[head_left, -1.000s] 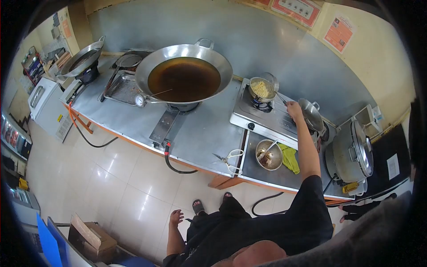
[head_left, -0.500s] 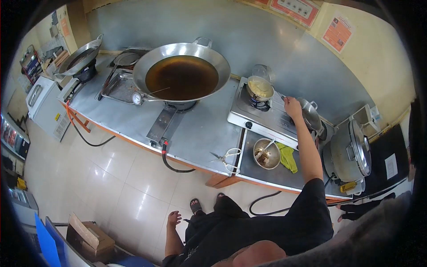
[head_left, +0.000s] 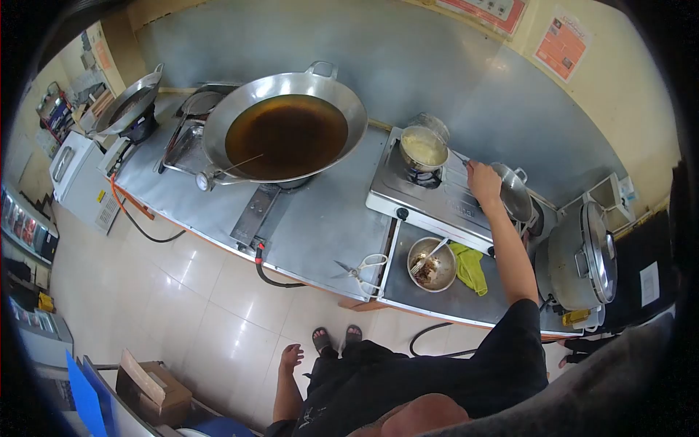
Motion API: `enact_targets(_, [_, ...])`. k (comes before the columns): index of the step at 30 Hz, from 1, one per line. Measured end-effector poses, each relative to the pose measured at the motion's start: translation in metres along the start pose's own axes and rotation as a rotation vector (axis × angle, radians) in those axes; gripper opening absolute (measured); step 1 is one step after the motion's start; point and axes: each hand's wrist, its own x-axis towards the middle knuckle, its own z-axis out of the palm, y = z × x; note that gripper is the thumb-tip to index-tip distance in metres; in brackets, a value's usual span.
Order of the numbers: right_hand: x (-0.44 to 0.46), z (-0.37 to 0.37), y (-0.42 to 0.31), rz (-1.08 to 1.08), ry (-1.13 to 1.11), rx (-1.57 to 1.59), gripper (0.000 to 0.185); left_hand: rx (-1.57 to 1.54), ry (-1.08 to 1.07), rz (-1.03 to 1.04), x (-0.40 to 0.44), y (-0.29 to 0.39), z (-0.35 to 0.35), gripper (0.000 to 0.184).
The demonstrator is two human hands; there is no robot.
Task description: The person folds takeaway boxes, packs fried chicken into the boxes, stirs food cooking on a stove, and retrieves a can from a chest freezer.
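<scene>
My right hand (head_left: 483, 183) is closed around the handle of a small saucepan (head_left: 424, 148) with pale yellow contents. The saucepan is over the left burner of a white-fronted gas stove (head_left: 429, 214); whether it rests on the burner or is slightly raised, I cannot tell. Behind it leans a clear container or lid (head_left: 429, 122), partly hidden. A wide metal pan (head_left: 512, 192) is on the stove just right of my right hand. Down at my side, my left hand (head_left: 292, 355) hangs above the floor, fingers loosely bent and holding nothing.
A large wok (head_left: 355, 120) of dark liquid has a dial thermometer (head_left: 204, 180) at its rim. Scissors (head_left: 362, 273), a metal bowl (head_left: 445, 279) with utensil and a green cloth (head_left: 470, 268) lie in front of the stove. A big lidded pot (head_left: 568, 251) stands right.
The view has shifted slightly. My right hand stays on the saucepan handle, and my left hand still hangs at my side.
</scene>
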Motion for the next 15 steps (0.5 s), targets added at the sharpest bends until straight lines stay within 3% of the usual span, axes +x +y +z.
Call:
enact_targets(3, [-0.005,0.013,0.004,-0.037,0.040,0.008,0.020,-0.023,-0.012,0.022,0.000,-0.004,0.006,0.035])
enact_targets(8, [-0.032,0.072,0.012,-0.040,-0.026,0.169,0.035,0.005,0.052,-0.027,-0.017,-0.008,0.020,0.034])
enact_targets(11, [-0.044,0.107,0.022,-0.120,-0.270,0.367,0.041,0.019,0.044,-0.068,-0.023,-0.027,0.019,0.036])
enact_targets(12, [-0.047,0.116,0.023,-0.172,-0.256,0.372,0.047,0.030,0.033,-0.084,-0.024,-0.035,0.015,0.036])
enact_targets(15, [-0.055,0.103,0.008,0.047,-0.349,0.601,0.048,-0.008,0.015,-0.115,-0.026,-0.049,-0.001,0.034])
